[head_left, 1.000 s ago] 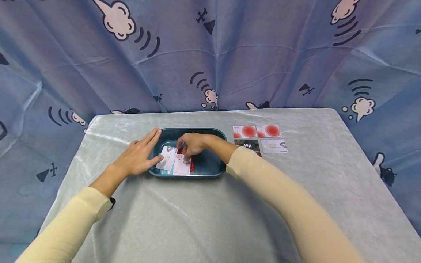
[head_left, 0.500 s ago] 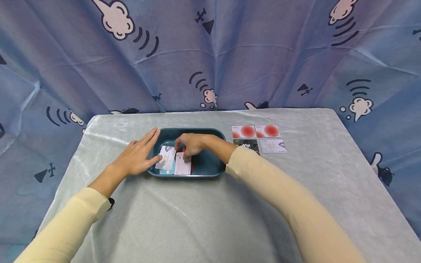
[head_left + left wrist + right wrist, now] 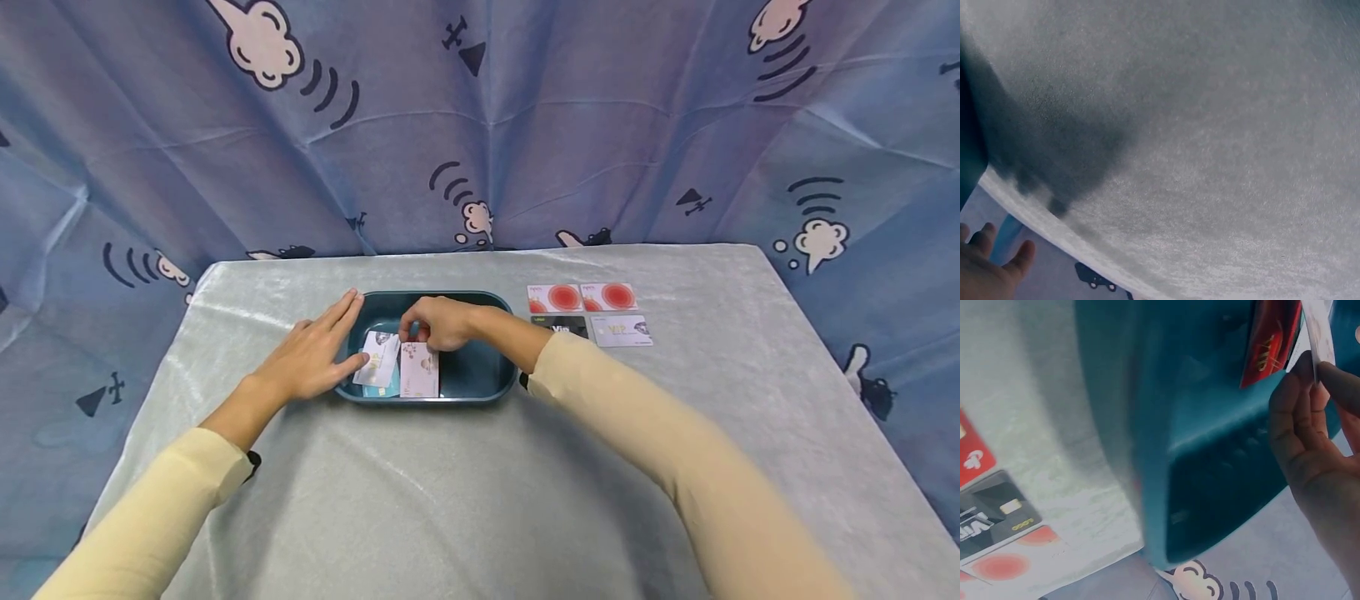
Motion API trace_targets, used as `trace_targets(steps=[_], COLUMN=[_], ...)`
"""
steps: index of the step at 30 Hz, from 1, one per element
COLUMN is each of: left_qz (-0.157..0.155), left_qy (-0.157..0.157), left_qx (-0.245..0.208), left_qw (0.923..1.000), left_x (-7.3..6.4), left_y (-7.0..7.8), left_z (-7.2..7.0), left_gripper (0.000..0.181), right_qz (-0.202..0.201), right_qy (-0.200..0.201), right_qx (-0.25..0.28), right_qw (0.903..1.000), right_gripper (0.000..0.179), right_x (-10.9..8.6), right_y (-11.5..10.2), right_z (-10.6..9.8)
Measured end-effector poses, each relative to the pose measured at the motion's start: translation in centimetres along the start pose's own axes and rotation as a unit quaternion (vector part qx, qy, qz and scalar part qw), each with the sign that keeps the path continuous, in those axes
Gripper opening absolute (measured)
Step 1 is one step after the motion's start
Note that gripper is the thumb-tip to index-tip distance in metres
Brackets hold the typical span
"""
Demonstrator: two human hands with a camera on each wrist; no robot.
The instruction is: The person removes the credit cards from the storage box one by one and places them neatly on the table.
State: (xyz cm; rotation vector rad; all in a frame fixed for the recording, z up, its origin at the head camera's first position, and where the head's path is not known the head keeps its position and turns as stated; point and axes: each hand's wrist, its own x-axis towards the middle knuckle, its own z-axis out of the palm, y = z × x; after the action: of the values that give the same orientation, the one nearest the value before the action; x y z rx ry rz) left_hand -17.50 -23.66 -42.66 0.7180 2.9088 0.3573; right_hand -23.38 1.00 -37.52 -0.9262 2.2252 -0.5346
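My right hand [image 3: 444, 323] reaches into a dark teal plastic bin [image 3: 480, 367] and pinches a white card with pink flower print [image 3: 418, 375] between thumb and fingers. In the right wrist view that card [image 3: 1319, 334] stands edge-on, raised from a red card with gold print [image 3: 1266, 350]. My left hand [image 3: 313, 358] lies at the bin's left rim with straight fingers, its thumb over the edge of a white VIP card [image 3: 381, 358]. Under the VIP card a light blue card [image 3: 386, 388] shows. The left wrist view catches only the left hand's fingertips [image 3: 1019, 259].
Right of the bin, cards lie in rows on the grey cloth: two with red circles [image 3: 553, 297], a black VIP card [image 3: 558, 324] and a white VIP card [image 3: 622, 331]. A red card [image 3: 972, 453] lies beside them. A patterned blue curtain [image 3: 405, 125] hangs behind.
The flower-print card has come up slightly and shifted right in my right hand, covering the red edge beside it in the head view. My left hand has stayed put.
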Motion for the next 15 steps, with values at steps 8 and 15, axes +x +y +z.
trace_targets(steps=[8, 15], left_qz=[-0.008, -0.011], left_qy=[-0.006, -0.006], left_qx=[-0.001, -0.001], left_qw=[1.0000, 0.9999], left_x=[0.1, -0.1], left_y=[0.2, 0.2], left_z=[0.0, -0.1], left_gripper=[0.086, 0.086], right_qz=[0.000, -0.014], right_qy=[-0.018, -0.012], right_qx=[0.000, -0.016], right_qw=[0.9998, 0.9997], right_gripper=[0.049, 0.042], right_x=[-1.5, -2.9], right_y=[0.7, 0.8], right_z=[-0.5, -0.7])
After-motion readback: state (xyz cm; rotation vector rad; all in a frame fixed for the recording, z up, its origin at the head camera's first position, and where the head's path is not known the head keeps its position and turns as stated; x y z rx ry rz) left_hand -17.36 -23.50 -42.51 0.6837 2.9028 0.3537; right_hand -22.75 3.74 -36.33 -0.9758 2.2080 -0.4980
